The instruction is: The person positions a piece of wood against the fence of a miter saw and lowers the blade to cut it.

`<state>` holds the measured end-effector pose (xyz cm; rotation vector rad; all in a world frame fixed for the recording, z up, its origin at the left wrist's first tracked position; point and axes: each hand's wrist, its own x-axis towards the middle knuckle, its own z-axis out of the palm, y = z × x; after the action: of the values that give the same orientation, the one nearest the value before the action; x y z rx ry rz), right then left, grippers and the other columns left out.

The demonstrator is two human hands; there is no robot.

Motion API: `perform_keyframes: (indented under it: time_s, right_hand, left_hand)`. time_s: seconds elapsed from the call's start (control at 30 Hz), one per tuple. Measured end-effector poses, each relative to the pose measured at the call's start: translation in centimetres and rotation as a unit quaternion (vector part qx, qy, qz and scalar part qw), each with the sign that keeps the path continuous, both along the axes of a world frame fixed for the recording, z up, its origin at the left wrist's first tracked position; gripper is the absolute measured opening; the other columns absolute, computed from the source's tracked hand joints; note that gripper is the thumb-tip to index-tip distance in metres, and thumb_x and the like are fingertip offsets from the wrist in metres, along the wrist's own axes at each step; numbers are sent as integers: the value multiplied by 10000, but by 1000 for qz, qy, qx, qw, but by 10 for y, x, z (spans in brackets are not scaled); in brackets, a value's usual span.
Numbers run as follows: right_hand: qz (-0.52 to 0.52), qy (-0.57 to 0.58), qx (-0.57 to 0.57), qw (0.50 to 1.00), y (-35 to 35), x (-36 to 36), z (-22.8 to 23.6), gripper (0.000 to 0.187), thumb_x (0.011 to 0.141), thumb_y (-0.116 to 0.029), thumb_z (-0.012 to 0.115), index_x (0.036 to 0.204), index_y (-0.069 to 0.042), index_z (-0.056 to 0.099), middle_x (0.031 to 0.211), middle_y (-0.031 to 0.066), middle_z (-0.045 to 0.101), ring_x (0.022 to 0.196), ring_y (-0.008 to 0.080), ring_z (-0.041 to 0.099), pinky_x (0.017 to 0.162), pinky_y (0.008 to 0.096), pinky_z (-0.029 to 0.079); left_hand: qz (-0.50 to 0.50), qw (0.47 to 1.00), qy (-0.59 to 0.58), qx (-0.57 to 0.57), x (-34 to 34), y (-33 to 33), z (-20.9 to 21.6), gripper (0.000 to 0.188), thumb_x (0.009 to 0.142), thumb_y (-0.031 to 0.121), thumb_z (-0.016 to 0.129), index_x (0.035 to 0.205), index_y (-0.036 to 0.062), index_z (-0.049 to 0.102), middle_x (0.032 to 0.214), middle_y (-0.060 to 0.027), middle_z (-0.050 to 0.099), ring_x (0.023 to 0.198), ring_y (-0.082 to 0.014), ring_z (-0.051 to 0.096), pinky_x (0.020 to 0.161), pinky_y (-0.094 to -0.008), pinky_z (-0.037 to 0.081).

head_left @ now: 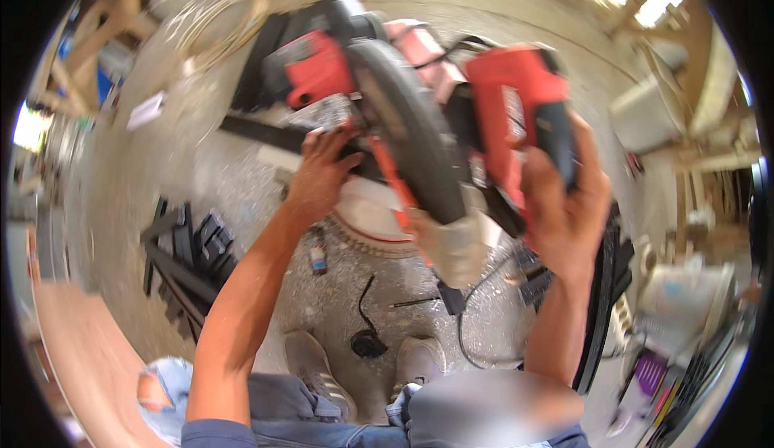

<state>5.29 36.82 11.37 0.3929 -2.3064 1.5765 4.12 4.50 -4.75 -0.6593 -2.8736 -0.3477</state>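
Your left hand (322, 176) reaches forward on a long, nearly straight bare arm that rises from the lower left and slants up toward the middle. The wrist is extended, the back of the hand faces you, and the fingers spread forward and press down flat, fingertips pointing away from you. Your right hand (568, 198) is raised on a forearm that climbs almost vertically from the lower right. Its wrist is cocked back, the fingers are curled tight in a closed grip, and the thumb wraps round on the inner side.
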Motion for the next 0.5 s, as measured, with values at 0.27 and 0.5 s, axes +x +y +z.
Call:
perform_keyframes:
  time_s: [0.27, 0.5]
  right_hand:
    - [-1, -19, -21, 1000, -1, 8, -7, 319, 1000, -125, 583, 1280, 16, 528, 1005, 100, 672, 719, 78, 563, 632, 225, 450]
    - [-61, 3, 50, 997, 35, 3, -14, 480, 991, -213, 621, 1389, 31, 509, 1185, 147, 657, 970, 195, 670, 855, 324, 546]
  left_hand:
    - [15, 999, -32, -27, 12, 6, 10, 408, 851, 337, 708, 1148, 59, 680, 1500, -184, 426, 1459, -356, 303, 1186, -590, 211]
    - [46, 995, 14, -92, 9, 26, 8, 220, 868, 222, 658, 982, 42, 712, 1372, -210, 499, 1395, -404, 373, 1115, -650, 309]
